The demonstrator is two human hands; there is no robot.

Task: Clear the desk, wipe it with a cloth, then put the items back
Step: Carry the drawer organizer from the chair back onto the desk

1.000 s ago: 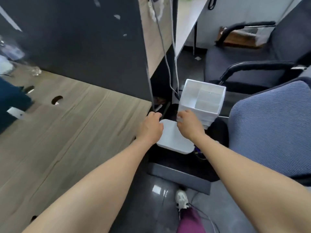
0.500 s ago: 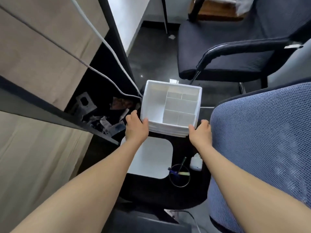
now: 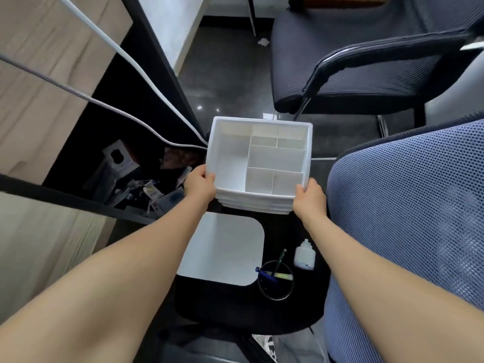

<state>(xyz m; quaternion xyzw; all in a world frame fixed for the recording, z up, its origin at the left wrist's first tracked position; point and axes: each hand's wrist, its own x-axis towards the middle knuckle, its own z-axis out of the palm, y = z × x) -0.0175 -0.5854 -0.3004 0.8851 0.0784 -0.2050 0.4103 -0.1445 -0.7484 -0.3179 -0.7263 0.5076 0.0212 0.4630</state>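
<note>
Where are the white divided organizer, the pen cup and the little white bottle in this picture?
white divided organizer [image 3: 233, 155], head view, floor of its large left compartment.
pen cup [image 3: 275, 283], head view, middle of its round opening.
little white bottle [image 3: 304, 255], head view, middle of its body.

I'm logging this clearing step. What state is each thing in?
White plastic divided organizer box: empty, upright, held by both near corners.
Left hand: gripping the box.
Right hand: gripping the box.
Round clear pen cup: upright, holding pens.
Small white bottle: upright, capped.
</note>
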